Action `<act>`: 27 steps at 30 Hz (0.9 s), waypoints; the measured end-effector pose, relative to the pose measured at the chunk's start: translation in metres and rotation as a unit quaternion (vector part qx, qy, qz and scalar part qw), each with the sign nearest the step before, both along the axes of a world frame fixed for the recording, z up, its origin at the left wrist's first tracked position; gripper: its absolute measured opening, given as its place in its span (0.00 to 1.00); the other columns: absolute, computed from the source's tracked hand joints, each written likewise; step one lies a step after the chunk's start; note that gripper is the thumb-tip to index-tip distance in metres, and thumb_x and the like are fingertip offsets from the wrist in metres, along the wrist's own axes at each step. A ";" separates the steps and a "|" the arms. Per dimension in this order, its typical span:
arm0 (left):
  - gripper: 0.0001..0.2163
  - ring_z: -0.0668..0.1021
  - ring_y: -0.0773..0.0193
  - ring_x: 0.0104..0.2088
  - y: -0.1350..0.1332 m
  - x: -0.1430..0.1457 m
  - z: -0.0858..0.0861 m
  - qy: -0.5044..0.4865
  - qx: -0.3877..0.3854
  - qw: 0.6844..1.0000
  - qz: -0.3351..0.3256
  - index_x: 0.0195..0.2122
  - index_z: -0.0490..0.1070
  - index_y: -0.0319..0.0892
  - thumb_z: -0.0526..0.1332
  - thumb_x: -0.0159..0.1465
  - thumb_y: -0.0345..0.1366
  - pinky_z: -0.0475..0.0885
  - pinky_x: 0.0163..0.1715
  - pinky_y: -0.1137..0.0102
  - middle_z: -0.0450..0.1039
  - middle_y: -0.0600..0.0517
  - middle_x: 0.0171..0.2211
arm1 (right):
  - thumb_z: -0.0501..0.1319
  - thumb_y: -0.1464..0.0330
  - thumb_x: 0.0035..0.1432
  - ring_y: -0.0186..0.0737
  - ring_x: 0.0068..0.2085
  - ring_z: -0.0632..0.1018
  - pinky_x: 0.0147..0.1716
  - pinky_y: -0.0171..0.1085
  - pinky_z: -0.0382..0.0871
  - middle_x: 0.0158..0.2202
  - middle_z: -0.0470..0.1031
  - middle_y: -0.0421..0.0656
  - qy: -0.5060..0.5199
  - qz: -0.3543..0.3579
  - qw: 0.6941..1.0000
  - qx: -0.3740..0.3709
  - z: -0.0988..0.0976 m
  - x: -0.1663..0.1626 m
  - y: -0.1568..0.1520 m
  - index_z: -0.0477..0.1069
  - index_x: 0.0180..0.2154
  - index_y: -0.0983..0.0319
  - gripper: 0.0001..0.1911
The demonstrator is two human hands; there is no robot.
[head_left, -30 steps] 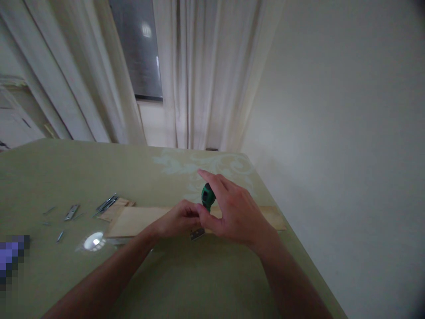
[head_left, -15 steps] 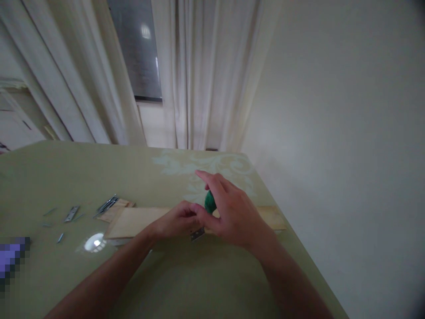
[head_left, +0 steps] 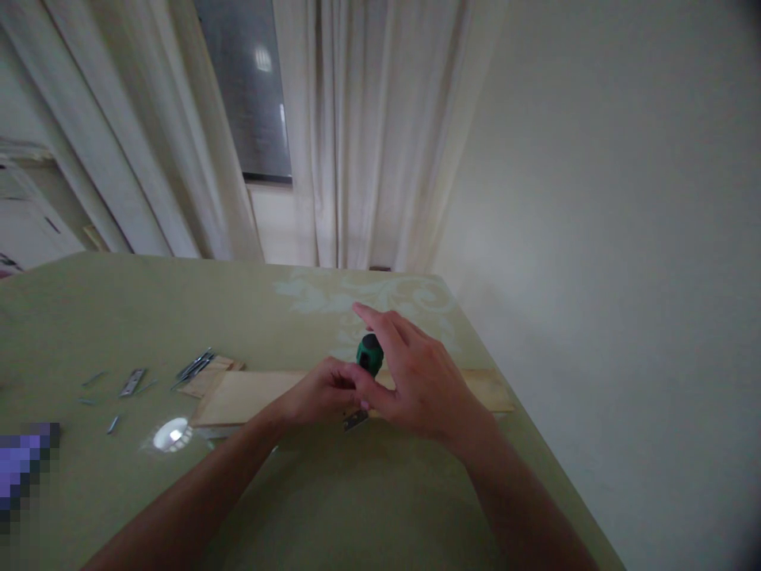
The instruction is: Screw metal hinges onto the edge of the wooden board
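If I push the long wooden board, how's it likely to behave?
The board is probably stiff: its visible stretches run straight. It's unlikely to roll or tip, lying flat and low. It may slide fairly easily, since the table looks glossy, with a bright reflection.

Green-and-black screwdriver handle [head_left: 369,354]

Mid-frame were two hands [head_left: 419,377], one green handle [head_left: 369,357], one long board [head_left: 246,394] and one metal plate [head_left: 356,421]; at left, a second plate [head_left: 132,382] and four loose slivers [head_left: 112,424] (the bundled rods [head_left: 195,365] blurred beyond counting).
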State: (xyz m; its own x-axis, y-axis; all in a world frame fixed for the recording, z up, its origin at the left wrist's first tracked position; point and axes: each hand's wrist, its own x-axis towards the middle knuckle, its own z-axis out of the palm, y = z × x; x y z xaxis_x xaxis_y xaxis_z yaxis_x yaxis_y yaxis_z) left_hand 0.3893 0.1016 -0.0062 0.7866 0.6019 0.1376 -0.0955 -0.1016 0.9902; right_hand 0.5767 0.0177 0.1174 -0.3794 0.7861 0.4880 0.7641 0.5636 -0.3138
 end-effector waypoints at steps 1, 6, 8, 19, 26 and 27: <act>0.10 0.73 0.67 0.27 0.000 0.002 -0.001 0.000 0.000 1.000 0.012 0.29 0.82 0.35 0.75 0.62 0.37 0.71 0.32 0.72 0.77 0.50 0.26 | 0.62 0.58 0.73 0.56 0.53 0.82 0.51 0.53 0.79 0.54 0.80 0.54 -0.006 -0.020 1.000 -0.003 -0.001 0.000 0.001 0.66 0.68 0.62 0.29; 0.10 0.77 0.66 0.29 0.000 0.005 -0.001 -0.015 -0.027 1.000 0.003 0.31 0.83 0.36 0.78 0.59 0.38 0.73 0.34 0.71 0.79 0.49 0.28 | 0.65 0.61 0.73 0.51 0.53 0.83 0.53 0.48 0.78 0.53 0.82 0.52 0.029 0.001 0.999 -0.020 -0.005 0.000 0.004 0.70 0.62 0.61 0.20; 0.11 0.79 0.64 0.34 0.000 0.003 0.002 -0.023 -0.026 0.999 -0.033 0.38 0.85 0.37 0.77 0.61 0.40 0.74 0.37 0.71 0.82 0.47 0.33 | 0.62 0.65 0.75 0.51 0.58 0.81 0.57 0.49 0.76 0.58 0.80 0.53 0.037 0.022 0.999 -0.027 -0.003 0.003 0.002 0.65 0.67 0.61 0.23; 0.11 0.75 0.66 0.27 -0.001 0.005 -0.003 0.003 -0.007 1.000 0.026 0.29 0.84 0.35 0.77 0.61 0.39 0.70 0.30 0.72 0.78 0.49 0.26 | 0.68 0.58 0.71 0.50 0.48 0.83 0.47 0.48 0.79 0.49 0.81 0.50 0.010 -0.022 0.999 -0.021 -0.001 0.002 0.001 0.71 0.59 0.60 0.22; 0.07 0.77 0.66 0.32 0.000 -0.001 0.007 0.003 -0.025 0.998 -0.051 0.37 0.84 0.37 0.74 0.64 0.37 0.72 0.35 0.72 0.81 0.49 0.32 | 0.58 0.68 0.76 0.48 0.61 0.79 0.61 0.49 0.73 0.62 0.78 0.53 0.034 0.086 0.994 -0.051 0.004 0.007 -0.003 0.60 0.70 0.60 0.26; 0.08 0.77 0.66 0.32 0.001 -0.003 0.008 0.007 -0.015 0.998 -0.063 0.39 0.84 0.37 0.72 0.66 0.37 0.72 0.35 0.72 0.81 0.49 0.33 | 0.57 0.70 0.74 0.48 0.63 0.78 0.63 0.50 0.72 0.64 0.76 0.53 0.035 0.094 0.993 -0.055 0.005 0.008 -0.004 0.58 0.72 0.60 0.28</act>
State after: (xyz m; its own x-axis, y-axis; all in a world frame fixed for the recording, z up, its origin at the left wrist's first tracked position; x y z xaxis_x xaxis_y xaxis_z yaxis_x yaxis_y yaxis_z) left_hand 0.3866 0.1025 0.0016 0.8579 0.5019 0.1103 -0.0924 -0.0605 0.9939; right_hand 0.5846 0.0136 0.1229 -0.4932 0.7540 0.4339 0.6225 0.6543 -0.4294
